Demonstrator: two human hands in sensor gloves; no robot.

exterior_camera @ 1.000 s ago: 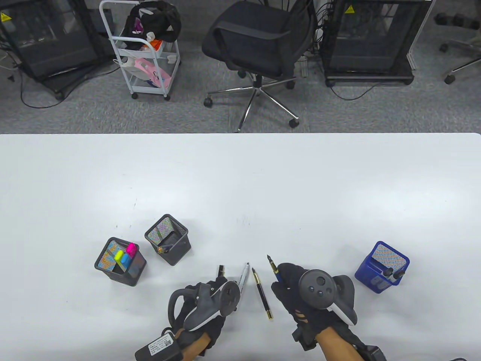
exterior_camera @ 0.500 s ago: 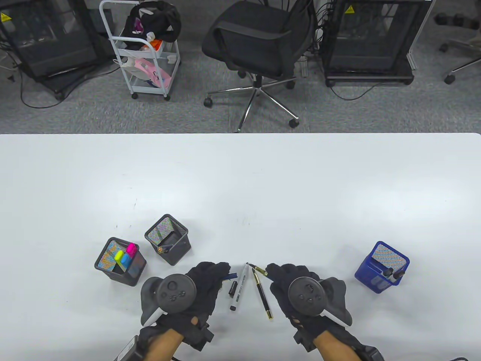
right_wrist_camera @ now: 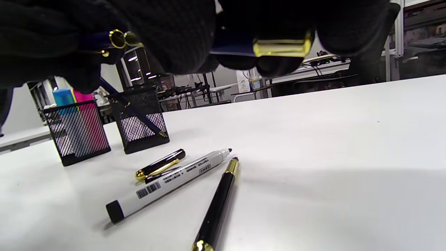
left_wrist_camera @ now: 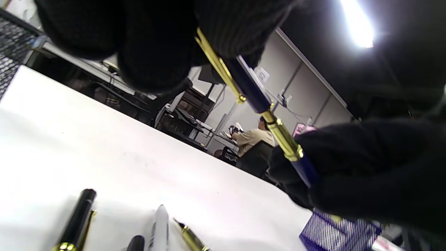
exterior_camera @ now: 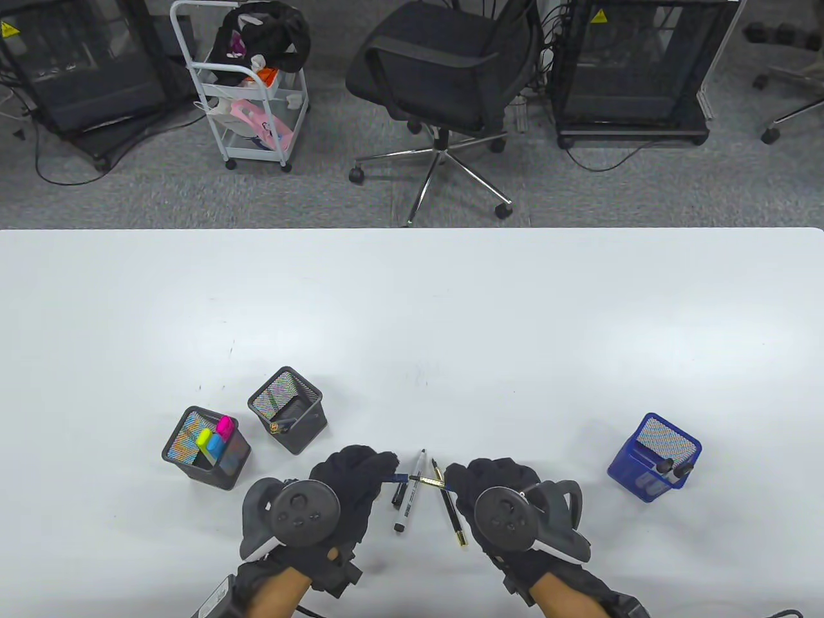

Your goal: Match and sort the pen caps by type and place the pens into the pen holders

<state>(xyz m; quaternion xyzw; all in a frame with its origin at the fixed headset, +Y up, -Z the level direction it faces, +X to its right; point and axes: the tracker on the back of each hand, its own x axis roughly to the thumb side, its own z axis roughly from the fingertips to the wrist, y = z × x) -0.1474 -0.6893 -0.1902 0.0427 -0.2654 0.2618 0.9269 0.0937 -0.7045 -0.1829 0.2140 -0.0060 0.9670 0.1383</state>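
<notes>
Both hands (exterior_camera: 418, 479) on one blue-and-gold pen (left_wrist_camera: 264, 115) above table (exterior_camera: 412, 309)

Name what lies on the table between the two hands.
In the table view, between the left hand and right hand: a black cap, a white marker and a black pen.

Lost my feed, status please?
Left hand grips blue cap, right hand grips blue pen, joining above table. Marker, black pen lie below, untouched.
</notes>
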